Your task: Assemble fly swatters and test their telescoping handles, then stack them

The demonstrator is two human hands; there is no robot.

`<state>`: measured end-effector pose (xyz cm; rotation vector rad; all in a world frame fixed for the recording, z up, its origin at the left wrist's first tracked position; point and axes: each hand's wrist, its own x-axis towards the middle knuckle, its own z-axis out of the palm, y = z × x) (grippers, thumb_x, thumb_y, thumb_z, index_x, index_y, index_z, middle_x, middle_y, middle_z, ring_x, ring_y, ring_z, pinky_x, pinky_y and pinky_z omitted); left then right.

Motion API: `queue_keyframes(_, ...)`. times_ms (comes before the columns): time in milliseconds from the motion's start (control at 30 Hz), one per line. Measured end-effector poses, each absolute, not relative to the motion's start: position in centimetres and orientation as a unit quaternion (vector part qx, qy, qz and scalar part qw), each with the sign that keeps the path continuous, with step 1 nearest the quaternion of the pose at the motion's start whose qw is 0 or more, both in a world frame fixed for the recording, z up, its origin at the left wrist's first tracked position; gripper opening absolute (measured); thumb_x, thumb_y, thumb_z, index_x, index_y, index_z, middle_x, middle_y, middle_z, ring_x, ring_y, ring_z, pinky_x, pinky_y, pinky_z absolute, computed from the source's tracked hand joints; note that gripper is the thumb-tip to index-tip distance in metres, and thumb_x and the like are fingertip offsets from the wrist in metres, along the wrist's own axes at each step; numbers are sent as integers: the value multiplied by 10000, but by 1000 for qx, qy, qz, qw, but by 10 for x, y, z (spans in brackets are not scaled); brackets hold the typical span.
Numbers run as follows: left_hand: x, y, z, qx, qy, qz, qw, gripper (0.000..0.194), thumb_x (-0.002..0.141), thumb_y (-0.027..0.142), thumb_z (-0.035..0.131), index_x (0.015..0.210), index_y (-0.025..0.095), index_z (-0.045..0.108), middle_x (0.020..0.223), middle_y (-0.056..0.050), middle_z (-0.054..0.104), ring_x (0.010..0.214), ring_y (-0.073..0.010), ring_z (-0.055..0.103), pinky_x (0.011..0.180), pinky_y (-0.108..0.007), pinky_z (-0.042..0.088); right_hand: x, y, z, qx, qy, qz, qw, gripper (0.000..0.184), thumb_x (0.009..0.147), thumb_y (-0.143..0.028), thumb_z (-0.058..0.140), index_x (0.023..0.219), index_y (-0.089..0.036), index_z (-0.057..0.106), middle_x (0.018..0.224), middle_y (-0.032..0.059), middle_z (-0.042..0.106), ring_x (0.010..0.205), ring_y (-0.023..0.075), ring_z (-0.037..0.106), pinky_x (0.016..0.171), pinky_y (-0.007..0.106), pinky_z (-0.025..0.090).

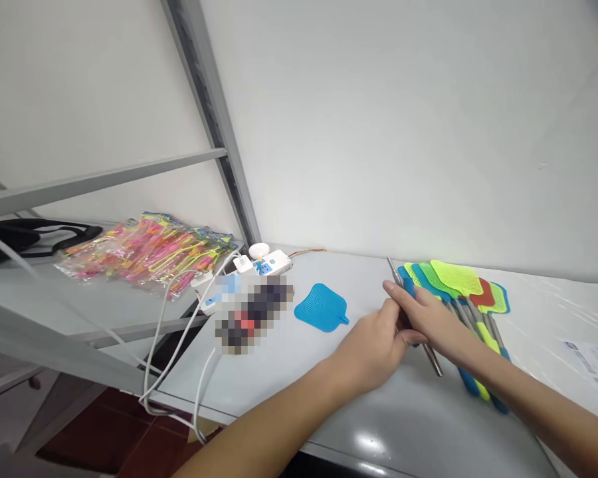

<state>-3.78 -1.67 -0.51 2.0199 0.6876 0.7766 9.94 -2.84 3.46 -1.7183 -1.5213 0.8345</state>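
Observation:
My left hand (371, 348) and my right hand (423, 312) meet above the table, both closed around a fly swatter handle. A metal rod (434, 362) juts out below my fingers, and its other end shows above them. Blue grip (408, 287) shows between the hands; the fingers hide how it meets the rod. To the left, a loose blue swatter head (321, 307) lies flat, apart from my hands. Beside my right hand, several fly swatters (456, 277) in green, yellow, blue and red lie in a pile, partly behind my right forearm.
White power strips (274, 263) with plugs and cables (152, 372) sit at the left of the table (279, 372), near a blurred-out item (254, 314). Bagged colourful goods (154, 249) lie on the shelf beyond a grey metal post (224, 126). Clear plastic wrap (553, 305) covers the right side.

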Motion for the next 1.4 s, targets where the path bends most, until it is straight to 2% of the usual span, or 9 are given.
queue_keyframes(100, -40, -29, -4, 752, 228, 310, 536, 236, 922, 299, 542, 1116, 182, 472, 988, -71, 643, 906, -213, 632, 756, -324, 486, 94, -48, 32, -641, -568, 362, 368, 484, 860, -649, 433, 633, -222, 403, 560, -46, 462, 520, 128, 465, 491, 256, 372)
queue_keyframes(200, -41, -44, -8, 668, 200, 297, 652, 350, 869, 262, 614, 1161, 178, 441, 949, -46, 592, 803, -167, 637, 737, -318, 508, 94, -65, 23, -629, -563, 379, 378, 462, 878, -664, 398, 729, -226, 419, 604, -48, 473, 540, 139, 489, 495, 265, 391)
queue_keyframes(267, -42, -54, -12, 632, 198, 299, 687, 315, 861, 252, 618, 1113, 180, 442, 940, -31, 557, 721, -129, 623, 708, -302, 508, 98, -73, 19, -621, -574, 351, 402, 442, 882, -650, 418, 756, -227, 421, 628, -51, 456, 556, 134, 470, 509, 264, 389)
queue_keyframes(433, -46, -85, -22, 636, 248, 327, 654, 100, 932, 214, 445, 1029, 188, 447, 782, 23, 497, 672, -103, 539, 718, -281, 460, 116, -83, 31, -531, -523, 302, 593, 425, 902, -588, 465, 698, -225, 378, 598, -64, 326, 504, 103, 310, 454, 248, 270)
queue_keyframes(533, -47, -103, -29, 621, 286, 335, 649, 106, 927, 190, 384, 1012, 207, 445, 709, 58, 394, 592, -94, 413, 618, -242, 406, 120, -89, 47, -398, -440, 335, 732, 445, 923, -580, 427, 673, -223, 339, 619, -63, 297, 469, 85, 256, 431, 251, 227)
queue_keyframes(633, -48, -117, -34, 684, 325, 323, 568, 137, 974, 311, 377, 962, 213, 471, 673, 69, 347, 587, -101, 341, 583, -235, 320, 111, -98, 55, -311, -393, 316, 805, 434, 936, -563, 412, 674, -222, 356, 621, -62, 298, 459, 82, 240, 428, 249, 214)
queue_keyframes(733, -49, -123, -38, 757, 339, 315, 461, 287, 994, 423, 349, 833, 206, 445, 630, 72, 326, 583, -110, 316, 570, -251, 251, 96, -107, 51, -298, -390, 284, 824, 443, 941, -542, 422, 646, -219, 351, 598, -59, 283, 471, 90, 232, 430, 246, 190)
queue_keyframes(900, -51, -120, -46, 794, 344, 297, 403, 320, 1012, 415, 287, 769, 219, 355, 626, 66, 354, 572, -123, 343, 562, -261, 230, 78, -111, 38, -291, -408, 281, 819, 440, 953, -477, 445, 619, -215, 330, 578, -55, 279, 484, 95, 237, 442, 246, 187)
queue_keyframes(1400, -54, -112, -32, 765, 369, 265, 456, 340, 1003, 396, 318, 960, 191, 586, 804, -8, 594, 717, -159, 507, 679, -262, 373, 84, -103, 14, -326, -390, 305, 805, 381, 973, -397, 426, 640, -219, 379, 583, -44, 315, 498, 112, 274, 468, 268, 213)
